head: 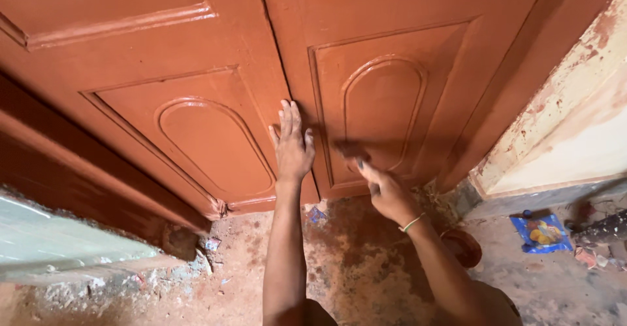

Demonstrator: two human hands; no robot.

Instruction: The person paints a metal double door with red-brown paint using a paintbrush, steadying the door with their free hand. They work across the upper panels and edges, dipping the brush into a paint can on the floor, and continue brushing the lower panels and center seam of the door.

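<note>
1. Head view: my right hand [385, 192] pinches a paintbrush [353, 153], blurred, its tip on the red-brown door leaf [392, 84] at 12 o'clock, by the lower panel.
2. My left hand [292, 144] lies flat, fingers spread, holding nothing, pressed on the seam between this leaf and the left door leaf [163, 71] at 11 o'clock.
3. I judge I am mid-stroke; next calls for even strokes along the moulding.
4. Round reddish pot [462, 246] sits at 4 o'clock on the stained floor [353, 267]; blue packet [541, 231] at 3 o'clock.
</note>
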